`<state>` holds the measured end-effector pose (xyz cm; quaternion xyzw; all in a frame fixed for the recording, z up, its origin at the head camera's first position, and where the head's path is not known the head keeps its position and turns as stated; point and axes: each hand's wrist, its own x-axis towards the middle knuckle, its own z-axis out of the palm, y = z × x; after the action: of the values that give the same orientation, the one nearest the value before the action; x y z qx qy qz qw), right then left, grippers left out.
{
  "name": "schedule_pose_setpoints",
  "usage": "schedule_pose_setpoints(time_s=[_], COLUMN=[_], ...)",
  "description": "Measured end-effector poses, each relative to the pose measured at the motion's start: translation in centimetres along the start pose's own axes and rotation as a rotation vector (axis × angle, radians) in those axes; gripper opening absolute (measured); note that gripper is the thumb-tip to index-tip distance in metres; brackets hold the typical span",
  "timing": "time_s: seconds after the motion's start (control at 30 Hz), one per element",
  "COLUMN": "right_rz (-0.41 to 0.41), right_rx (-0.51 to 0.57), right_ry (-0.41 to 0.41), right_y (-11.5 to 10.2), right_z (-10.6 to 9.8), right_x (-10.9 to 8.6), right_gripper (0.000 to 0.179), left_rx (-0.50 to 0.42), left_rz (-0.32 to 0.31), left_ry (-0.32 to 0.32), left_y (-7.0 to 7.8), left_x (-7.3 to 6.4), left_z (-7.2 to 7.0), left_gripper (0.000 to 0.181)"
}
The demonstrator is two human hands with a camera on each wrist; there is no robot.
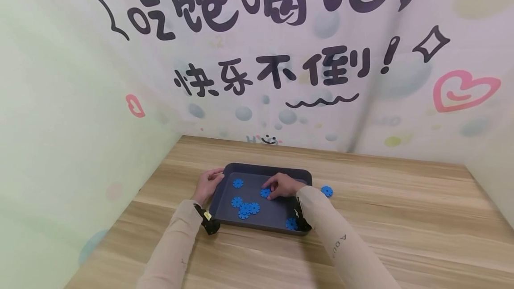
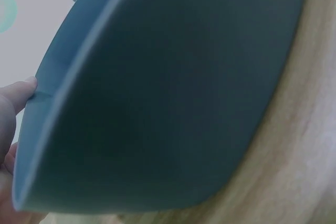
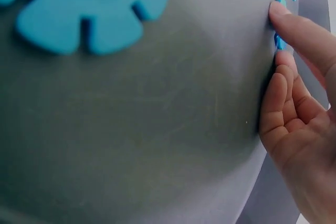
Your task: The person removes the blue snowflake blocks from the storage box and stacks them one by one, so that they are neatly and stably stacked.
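Observation:
A dark grey-blue tray (image 1: 277, 217) with rounded corners lies on the wooden table. My left hand (image 1: 207, 184) grips its left side, and the left wrist view shows the thumb (image 2: 23, 90) on the rim with fingers beneath it. Inside the tray, my right hand (image 1: 287, 185) pinches a blue notched disc (image 1: 265, 192) between thumb and index finger, its other fingers curled. That disc (image 3: 280, 41) appears edge-on in the right wrist view, close to the tray floor. A cluster of several overlapping blue discs (image 1: 245, 209) lies left of centre, with a single disc (image 1: 238, 183) behind it.
One blue disc (image 1: 291, 224) sits in the tray's near right corner, below my right wrist. Another disc (image 1: 327, 191) lies outside on the table (image 1: 401, 217), to the tray's right. A printed fabric wall (image 1: 257, 119) rises behind the table.

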<state>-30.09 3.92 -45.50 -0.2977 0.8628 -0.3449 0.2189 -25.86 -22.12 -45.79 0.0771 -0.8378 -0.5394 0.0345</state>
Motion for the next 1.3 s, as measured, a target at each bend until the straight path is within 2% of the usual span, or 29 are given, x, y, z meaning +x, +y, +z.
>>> schedule_pose_setpoints(time_s=[0.33,0.57,0.83,1.0,1.3], right_rz=[0.035,0.030,-0.066,-0.088,-0.138], right_rx=[-0.028,-0.007,-0.009,0.004,-0.067], right_ry=[0.059,0.057,0.077,0.104,0.193], right_y=[-0.1,-0.6,-1.8,-2.5,-1.6], right_z=[-0.1,-0.7,-2.0,-3.0,-4.8], right_x=[-0.1,-0.7,-2.0,-3.1,-5.4], right_gripper=[0.028,0.028,0.027,0.030,0.031], left_rx=[0.005,0.001,0.007,0.016,0.020], left_rz=[-0.010,-0.006,-0.001,0.001,0.000], left_ry=[0.003,0.012,0.000,-0.004,0.006], left_y=[0.1,-0.1,-0.1,-0.2,-0.4], left_x=[0.2,0.2,0.1,0.1,0.1], left_z=[0.1,0.1,-0.1,-0.1,-0.1], left_gripper=[0.032,0.031,0.032,0.032,0.031])
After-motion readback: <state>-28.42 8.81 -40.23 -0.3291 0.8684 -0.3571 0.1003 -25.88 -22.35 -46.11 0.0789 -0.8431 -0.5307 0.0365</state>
